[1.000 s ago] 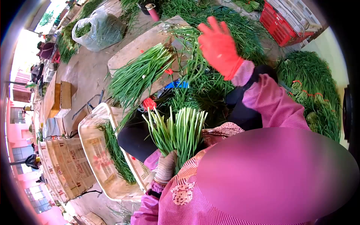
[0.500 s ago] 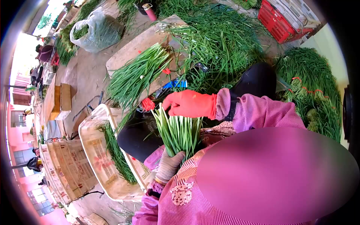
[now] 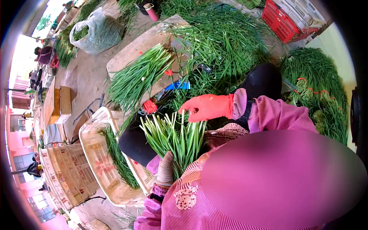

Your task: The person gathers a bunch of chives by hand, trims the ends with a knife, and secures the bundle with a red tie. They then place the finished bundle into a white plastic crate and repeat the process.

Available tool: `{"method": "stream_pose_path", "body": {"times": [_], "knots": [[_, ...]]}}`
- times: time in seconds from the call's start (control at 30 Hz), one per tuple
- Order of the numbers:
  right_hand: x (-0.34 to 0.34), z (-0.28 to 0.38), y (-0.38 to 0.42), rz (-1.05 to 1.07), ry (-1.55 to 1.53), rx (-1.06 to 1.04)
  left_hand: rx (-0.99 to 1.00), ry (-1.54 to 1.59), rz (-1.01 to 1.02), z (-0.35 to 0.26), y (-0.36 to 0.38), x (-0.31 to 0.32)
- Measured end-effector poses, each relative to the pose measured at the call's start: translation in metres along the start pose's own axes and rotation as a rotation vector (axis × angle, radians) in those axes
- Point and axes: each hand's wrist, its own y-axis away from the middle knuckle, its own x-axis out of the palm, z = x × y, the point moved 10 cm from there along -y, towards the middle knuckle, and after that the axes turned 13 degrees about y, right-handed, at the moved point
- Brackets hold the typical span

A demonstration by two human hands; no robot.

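My left hand (image 3: 165,170), in a greyish knit glove, is closed round a bunch of garlic chives (image 3: 172,142) above my lap. The pale cut ends point up and are fanned out. My right hand (image 3: 205,108), in a red rubber glove, is at the upper right of the bunch, its fingers curled in a pinch at the pale end of a stalk. Another pile of chives (image 3: 143,71) lies on the board (image 3: 122,61) before me, with a bundle of red ties (image 3: 149,106) near its lower end.
A cream plastic crate (image 3: 86,130) with some chives stands at my left. Loose greens (image 3: 226,46) are heaped ahead. Tied bundles (image 3: 318,92) lie at the right, below a red crate (image 3: 280,23). A plastic bag (image 3: 99,32) and pink bottle (image 3: 151,13) stand farther off.
My right hand has moved to the right along the stalk ends. The bunch has spread out leftward, and my left hand has shifted slightly up and left with it.
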Motion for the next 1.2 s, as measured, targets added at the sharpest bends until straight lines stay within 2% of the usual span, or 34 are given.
{"method": "stream_pose_path", "body": {"times": [0.07,0.13,0.17,0.2,0.3,0.33,0.4,0.43,0.5,0.57,0.6,0.63,0.67,0.73,0.77,0.83,0.87,0.9,0.97,1.07,1.17,1.2], "knots": [[0.005,0.007,0.002,-0.033,-0.054,0.017,0.013,0.025,0.007,-0.001,0.003,0.007],[-0.002,0.021,0.001,-0.170,0.099,-0.048,0.045,-0.047,-0.001,-0.002,-0.001,-0.004],[0.001,0.017,-0.001,-0.136,0.084,0.047,0.076,-0.118,-0.010,-0.004,-0.004,-0.010],[0.005,0.013,-0.007,-0.133,0.084,0.042,0.070,-0.174,-0.106,-0.004,-0.006,-0.022],[-0.017,0.007,-0.012,-0.475,0.360,0.024,0.151,-0.151,-0.105,-0.008,-0.004,-0.020],[-0.024,0.005,-0.011,-0.474,0.361,0.025,0.138,-0.171,-0.090,-0.007,-0.006,-0.024],[-0.074,0.035,0.027,-1.006,0.657,-0.123,0.127,-0.187,-0.074,-0.006,-0.008,-0.026],[-0.082,0.036,0.027,-1.005,0.660,-0.126,0.123,-0.167,-0.085,-0.006,-0.008,-0.026],[-0.105,0.054,0.061,-1.327,0.687,-0.229,0.117,-0.147,-0.095,-0.005,-0.006,-0.021],[-0.132,0.072,0.088,-1.456,0.809,-0.227,0.135,-0.063,-0.116,-0.006,-0.002,-0.010],[-0.154,0.083,0.100,-1.407,0.937,0.039,0.137,-0.059,-0.119,-0.005,-0.002,-0.013],[-0.169,0.087,0.121,-1.574,1.034,-0.148,0.139,-0.055,-0.108,-0.005,-0.005,-0.018],[-0.187,0.078,0.133,-1.606,1.058,-0.122,0.140,-0.054,-0.095,-0.005,-0.007,-0.022],[-0.184,0.120,0.159,-1.777,1.270,-0.196,0.166,-0.063,-0.086,-0.007,-0.006,-0.021],[-0.179,0.119,0.156,-1.778,1.276,-0.195,0.160,-0.072,-0.099,-0.008,-0.004,-0.016],[-0.172,0.091,0.108,-1.366,1.193,-0.027,0.136,-0.081,-0.116,-0.007,-0.004,-0.011],[-0.146,0.084,0.084,-1.050,0.849,-0.104,0.137,-0.080,-0.116,-0.007,-0.006,-0.016],[-0.114,0.083,0.061,-0.819,0.654,-0.159,0.121,-0.148,-0.077,-0.005,-0.009,-0.022],[-0.045,0.065,0.029,-0.616,0.603,-0.166,0.118,-0.175,-0.020,0.000,-0.011,-0.024],[-0.007,0.037,0.003,-0.587,0.394,-0.141,0.113,-0.201,-0.070,0.000,-0.010,-0.036],[-0.044,0.045,0.006,-0.603,0.531,-0.114,0.154,-0.175,-0.044,-0.002,-0.009,-0.033],[-0.079,0.046,0.027,-0.973,0.457,-0.170,0.174,-0.158,-0.027,-0.003,-0.010,-0.031]]}}
